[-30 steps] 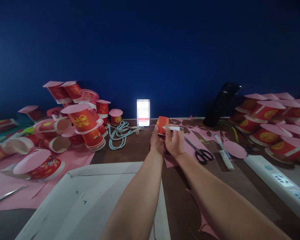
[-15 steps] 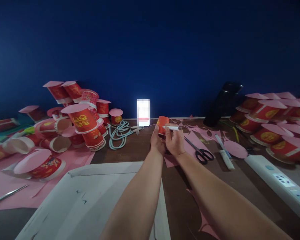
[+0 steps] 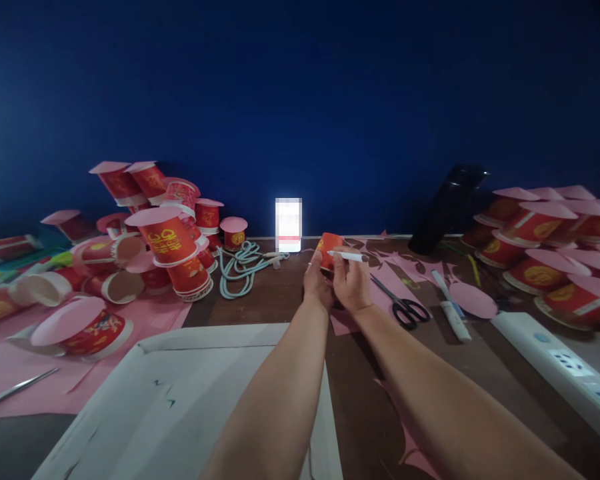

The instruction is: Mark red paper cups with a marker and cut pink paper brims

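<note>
A red paper cup (image 3: 331,241) with yellow print is held up above the brown table, in the middle of the head view. My left hand (image 3: 318,280) is closed around its left side and underside. In my right hand (image 3: 351,281) is a white marker pen (image 3: 349,255), pinched between thumb and fingers. The pen's left end points at the cup's front; whether it touches the cup I cannot tell. My right fingers hide the cup's lower right part.
Red cups with pink paper discs pile up left (image 3: 167,243) and right (image 3: 540,220). Black scissors (image 3: 409,312), a glue tube (image 3: 454,321), a power strip (image 3: 545,360) and pink scraps lie right. A white board (image 3: 180,387), a coiled cable (image 3: 237,273) and a lit phone (image 3: 289,227) are nearby.
The whole view has shifted slightly, so things appear a little farther right. Both hands keep their hold on the cup and the marker pen, with little other movement.
</note>
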Motion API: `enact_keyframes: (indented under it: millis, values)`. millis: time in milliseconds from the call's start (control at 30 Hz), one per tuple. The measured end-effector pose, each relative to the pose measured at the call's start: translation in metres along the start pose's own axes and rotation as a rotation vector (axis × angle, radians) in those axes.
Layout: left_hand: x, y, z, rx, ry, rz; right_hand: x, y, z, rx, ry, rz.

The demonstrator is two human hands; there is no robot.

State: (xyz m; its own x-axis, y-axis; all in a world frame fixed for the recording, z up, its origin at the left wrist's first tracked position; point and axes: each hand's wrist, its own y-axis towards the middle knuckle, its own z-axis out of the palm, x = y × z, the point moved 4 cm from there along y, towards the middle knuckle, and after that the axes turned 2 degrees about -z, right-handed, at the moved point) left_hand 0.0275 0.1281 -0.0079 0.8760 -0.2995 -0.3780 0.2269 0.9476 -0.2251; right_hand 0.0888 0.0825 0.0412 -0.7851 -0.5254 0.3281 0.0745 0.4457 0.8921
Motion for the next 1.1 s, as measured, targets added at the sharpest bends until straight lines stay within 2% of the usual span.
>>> enact_keyframes:
  millis: [267, 367, 467, 567, 833, 967, 1100]
  values:
    - [-0.0014, -0.0014, 0.0024, -0.036, -0.012, 0.039, -0.0046, -0.0015, 0.0010, -0.034, -0.035, 0.026]
    - [-0.0017, -0.0035, 0.0042, -0.017, -0.011, 0.028, -0.0040, -0.0013, 0.0007, -0.039, -0.034, 0.027]
    - [-0.0013, -0.0048, 0.0047, 0.012, 0.000, 0.009, -0.0011, -0.0002, 0.0006, -0.018, -0.018, 0.003]
    - [-0.0010, -0.0049, 0.0034, -0.012, 0.006, 0.002, 0.0003, 0.0002, 0.0008, 0.001, -0.022, -0.007]
    - [-0.0032, -0.0078, 0.0072, -0.052, -0.033, 0.052, -0.0047, -0.0023, -0.0002, -0.067, -0.048, 0.034]
    - [-0.0031, -0.0077, 0.0068, -0.067, -0.018, 0.036, -0.0053, -0.0025, 0.0012, -0.039, -0.058, 0.040]
    - [-0.0029, -0.0070, 0.0073, -0.028, 0.010, 0.042, -0.0046, -0.0023, 0.0012, -0.019, -0.084, 0.038]
